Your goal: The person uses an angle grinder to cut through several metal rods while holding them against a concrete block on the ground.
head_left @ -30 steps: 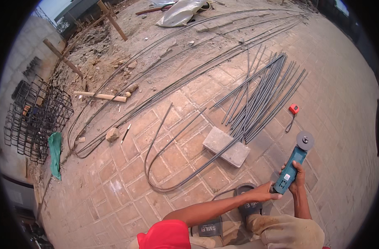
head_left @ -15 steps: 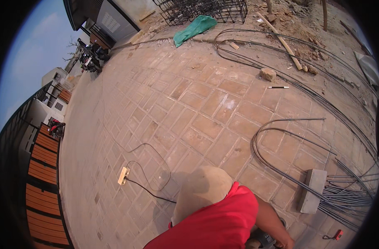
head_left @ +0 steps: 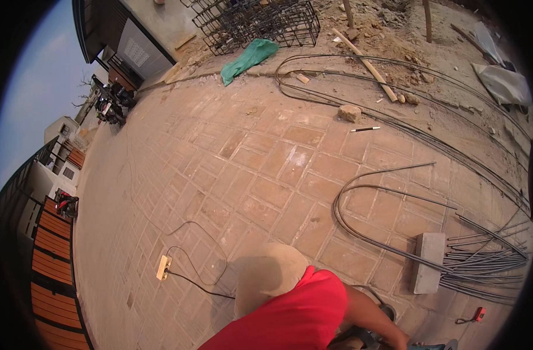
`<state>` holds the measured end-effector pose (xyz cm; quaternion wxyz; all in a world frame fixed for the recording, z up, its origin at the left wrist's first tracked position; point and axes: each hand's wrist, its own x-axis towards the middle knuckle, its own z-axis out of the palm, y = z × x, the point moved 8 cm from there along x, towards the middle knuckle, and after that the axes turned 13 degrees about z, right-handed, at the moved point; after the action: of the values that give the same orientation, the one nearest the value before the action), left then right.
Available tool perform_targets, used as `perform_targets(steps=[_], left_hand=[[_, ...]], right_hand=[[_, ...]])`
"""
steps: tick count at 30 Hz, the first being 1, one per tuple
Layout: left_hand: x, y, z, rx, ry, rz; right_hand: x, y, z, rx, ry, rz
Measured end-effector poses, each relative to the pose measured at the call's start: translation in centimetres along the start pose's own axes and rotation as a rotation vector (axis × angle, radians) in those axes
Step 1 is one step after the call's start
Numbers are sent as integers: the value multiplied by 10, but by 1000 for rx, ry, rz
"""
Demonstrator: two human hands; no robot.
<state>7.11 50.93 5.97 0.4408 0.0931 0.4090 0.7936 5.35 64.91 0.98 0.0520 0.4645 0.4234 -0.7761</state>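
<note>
My left arm, in a red sleeve, crosses in front of my bent knee point(head_left: 270, 269) in beige cloth and reaches to the lower right. At the bottom edge my left hand point(head_left: 401, 341) appears curled and closed, its fingers mostly cut off by the frame. Beside it a teal and grey piece point(head_left: 434, 346) juts out, and a dark, rounded piece of equipment point(head_left: 363, 336) lies partly behind the forearm. What the fingers grip cannot be made out. My right hand is outside the picture.
A yellow socket block point(head_left: 162, 268) with a black cord lies left of my knee. Right, bent steel rods point(head_left: 360, 232) and straight rods point(head_left: 482, 262) lie by a grey block point(head_left: 429, 262). A red tool point(head_left: 480, 314), stone point(head_left: 349, 113) and marker point(head_left: 365, 129) rest on the paving.
My view has turned, so the paving, rods and block sit further left. More of the dark equipment shows, and the teal and grey piece has come into sight beside my left hand.
</note>
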Motion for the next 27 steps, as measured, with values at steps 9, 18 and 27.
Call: perform_targets(steps=[9, 18, 27], left_hand=[[-13, -2, 1, 47, -43, -121], [44, -10, -7, 39, -166, -227], [24, -3, 7, -178, -158, -370]], right_hand=[[-20, 16, -31, 107, 67, -26], [-31, -10, -16, 31, 249, -118], [-91, -23, -6, -108, -53, -312]])
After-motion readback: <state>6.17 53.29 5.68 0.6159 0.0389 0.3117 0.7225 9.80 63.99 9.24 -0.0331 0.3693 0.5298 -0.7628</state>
